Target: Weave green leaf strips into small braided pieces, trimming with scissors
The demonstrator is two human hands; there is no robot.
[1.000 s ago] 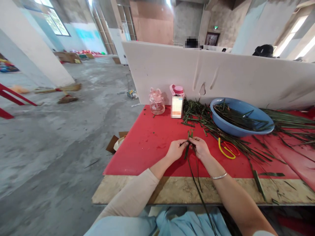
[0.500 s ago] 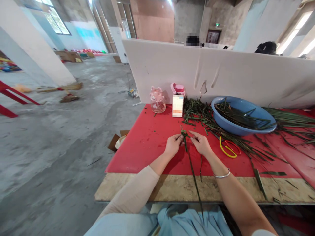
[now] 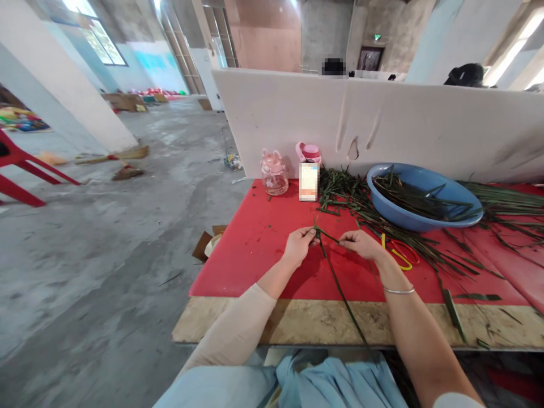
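My left hand (image 3: pixel 298 246) pinches a small knot of green leaf strips, held above the red table covering (image 3: pixel 238 249). A short green strip (image 3: pixel 328 234) runs taut from that knot to my right hand (image 3: pixel 360 243), whose fingertips are closed on its far end. From the knot a long leaf strip (image 3: pixel 340 290) hangs down toward my lap. Scissors with yellow and red handles (image 3: pixel 399 256) lie just right of my right hand, partly hidden by it. How the strips are joined under my left fingers is hidden.
A blue basin (image 3: pixel 425 218) holds leaf strips, with cut leaf pieces (image 3: pixel 340 190) heaped beside it. A pink bottle (image 3: pixel 275 174) and a pink-lidded cup (image 3: pixel 310 152) stand by the white upright panel (image 3: pixel 293 113). The table's bare board edge (image 3: pixel 306 323) is nearest me.
My hands were close together at the knot; my right hand has moved right, drawing a strip out straight. My left hand has stayed on the knot.
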